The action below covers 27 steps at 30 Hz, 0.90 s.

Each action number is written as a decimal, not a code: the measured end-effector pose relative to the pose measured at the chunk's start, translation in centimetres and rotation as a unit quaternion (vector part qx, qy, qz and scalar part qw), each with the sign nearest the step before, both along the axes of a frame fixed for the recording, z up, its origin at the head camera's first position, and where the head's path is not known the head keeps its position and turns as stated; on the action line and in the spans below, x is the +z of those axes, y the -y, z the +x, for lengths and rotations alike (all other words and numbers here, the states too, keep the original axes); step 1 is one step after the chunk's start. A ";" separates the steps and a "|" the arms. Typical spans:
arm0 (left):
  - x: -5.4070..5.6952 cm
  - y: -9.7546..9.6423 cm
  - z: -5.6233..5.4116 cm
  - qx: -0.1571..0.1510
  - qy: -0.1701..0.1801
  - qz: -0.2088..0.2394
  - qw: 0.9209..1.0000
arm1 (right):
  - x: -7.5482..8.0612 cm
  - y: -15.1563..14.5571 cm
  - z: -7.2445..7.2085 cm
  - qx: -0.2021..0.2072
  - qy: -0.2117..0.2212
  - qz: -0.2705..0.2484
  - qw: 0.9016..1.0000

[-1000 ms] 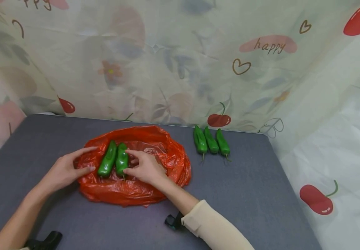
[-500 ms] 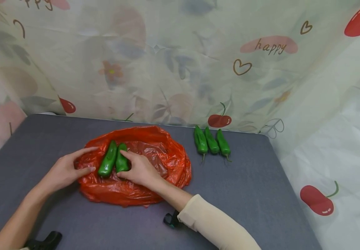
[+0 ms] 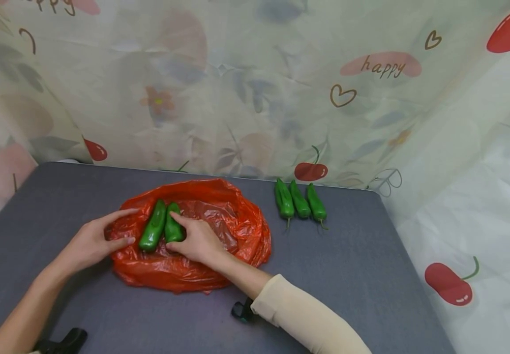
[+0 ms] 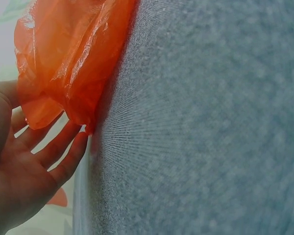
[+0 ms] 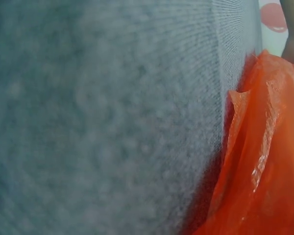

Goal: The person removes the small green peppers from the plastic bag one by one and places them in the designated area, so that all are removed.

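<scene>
A red plastic bag (image 3: 237,216) lies spread with its mouth gaping on the grey tabletop. Two green chili peppers rest side by side at its left. My right hand (image 3: 200,241) reaches over the bag and holds the right pepper (image 3: 174,230), thumb near its lower end and a finger near its upper end. Just left of it lies the other pepper (image 3: 153,228), untouched. At the bag's left rim is my left hand (image 3: 88,243), thumb and fingers spread apart and touching the plastic. In the left wrist view its fingers (image 4: 59,147) extend loosely against the bag's outside.
Three more green chili peppers (image 3: 300,200) lie in a row near the back edge, right of the bag. Behind the grey table (image 3: 347,275) hangs a printed curtain (image 3: 246,98), with another white sheet (image 3: 494,196) at the right.
My right hand has shifted slightly left and closed over the right pepper, covering more of its right side. The left hand and the row of three peppers stay put.
</scene>
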<state>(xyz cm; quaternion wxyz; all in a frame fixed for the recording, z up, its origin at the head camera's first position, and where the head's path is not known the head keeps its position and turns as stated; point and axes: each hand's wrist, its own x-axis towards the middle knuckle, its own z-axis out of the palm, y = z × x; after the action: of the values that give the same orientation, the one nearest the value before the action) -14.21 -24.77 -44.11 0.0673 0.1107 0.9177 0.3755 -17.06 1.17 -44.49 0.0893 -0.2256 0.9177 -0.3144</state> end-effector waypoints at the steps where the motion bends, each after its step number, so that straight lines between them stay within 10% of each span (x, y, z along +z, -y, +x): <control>1: 0.0 0.0 0.0 0.001 0.001 0.000 1.000 | 0.0 -0.1 0.0 -0.003 0.006 -0.005 1.000; 27: -0.2 0.0 -0.2 0.001 0.004 0.002 1.000 | 1.5 -2.8 -0.2 -0.023 0.105 -0.168 0.980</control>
<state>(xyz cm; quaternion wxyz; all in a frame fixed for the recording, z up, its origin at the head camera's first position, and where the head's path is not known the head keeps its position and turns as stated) -14.39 -24.78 -44.28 0.0707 0.1084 0.9167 0.3780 -17.23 3.95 -42.98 0.1388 -0.1823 0.8421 -0.4882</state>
